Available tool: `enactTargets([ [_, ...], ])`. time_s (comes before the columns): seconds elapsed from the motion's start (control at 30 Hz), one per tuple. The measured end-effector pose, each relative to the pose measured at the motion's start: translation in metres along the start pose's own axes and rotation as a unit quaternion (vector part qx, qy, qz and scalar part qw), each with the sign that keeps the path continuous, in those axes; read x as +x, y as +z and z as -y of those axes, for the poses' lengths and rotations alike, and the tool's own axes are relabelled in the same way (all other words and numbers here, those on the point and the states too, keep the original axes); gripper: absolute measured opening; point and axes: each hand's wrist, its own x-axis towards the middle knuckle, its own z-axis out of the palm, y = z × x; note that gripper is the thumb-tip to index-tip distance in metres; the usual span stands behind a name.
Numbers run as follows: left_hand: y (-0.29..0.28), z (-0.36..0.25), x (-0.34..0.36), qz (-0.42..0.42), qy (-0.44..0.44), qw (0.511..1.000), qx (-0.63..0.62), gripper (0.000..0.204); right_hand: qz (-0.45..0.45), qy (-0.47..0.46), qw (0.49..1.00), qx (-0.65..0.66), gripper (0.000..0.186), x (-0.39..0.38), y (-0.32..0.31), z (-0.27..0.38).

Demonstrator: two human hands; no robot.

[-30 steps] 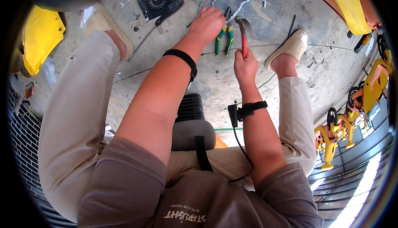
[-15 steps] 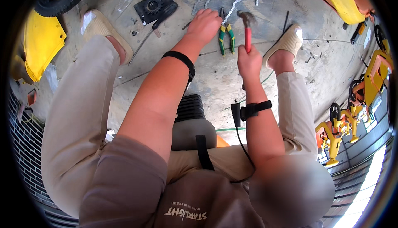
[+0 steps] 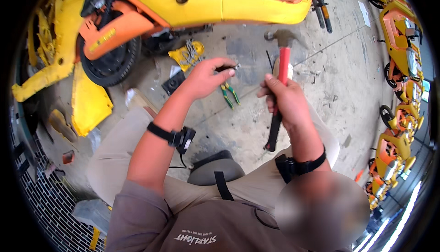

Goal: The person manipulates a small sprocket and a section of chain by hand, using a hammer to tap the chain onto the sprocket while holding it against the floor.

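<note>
Above the concrete floor (image 3: 321, 91), the right hand (image 3: 286, 103) is clenched mid-handle on a red-and-black hammer (image 3: 280, 87), likely head-heavy and rigid; the left hand (image 3: 206, 77) pinches a small dark metal part (image 3: 229, 68).

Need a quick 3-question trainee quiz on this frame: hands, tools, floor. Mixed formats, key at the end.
1. Multiple choice: what does the right hand grip?
A. a screwdriver
B. a hammer with a red and black handle
C. a wrench

2. True or false: the pliers with green and yellow handles are held in the left hand.

3. Fill in: the left hand pinches a small dark part between its ____.

Key
1. B
2. False: the pliers lie on the concrete floor, below the left hand's fingers in the picture.
3. fingertips
</note>
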Motion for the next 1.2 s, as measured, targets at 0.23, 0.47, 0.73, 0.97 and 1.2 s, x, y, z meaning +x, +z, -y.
enactTargets([
  [0.23, -0.023, -0.134, -0.069, -0.013, 0.071, 0.997, -0.011, 0.022, 0.234, 0.034, 0.932, 0.274, 0.056, -0.028, 0.025, 0.042],
  [0.47, -0.024, -0.176, -0.098, -0.102, 0.200, 0.959, 0.173, 0.020, 0.294, -0.037, 0.908, 0.297, 0.040, -0.045, 0.050, 0.072],
  [0.73, -0.017, -0.186, -0.084, -0.170, 0.335, 0.833, 0.407, 0.031, 0.301, -0.083, 0.869, 0.385, 0.028, -0.035, 0.040, 0.082],
  [0.97, -0.014, -0.196, -0.081, -0.192, 0.341, 0.820, 0.418, 0.035, 0.297, -0.080, 0.852, 0.424, 0.023, -0.032, 0.039, 0.089],
  [1.2, -0.016, -0.189, -0.083, -0.207, 0.355, 0.782, 0.468, 0.043, 0.302, -0.048, 0.844, 0.440, 0.022, -0.030, 0.041, 0.084],
])
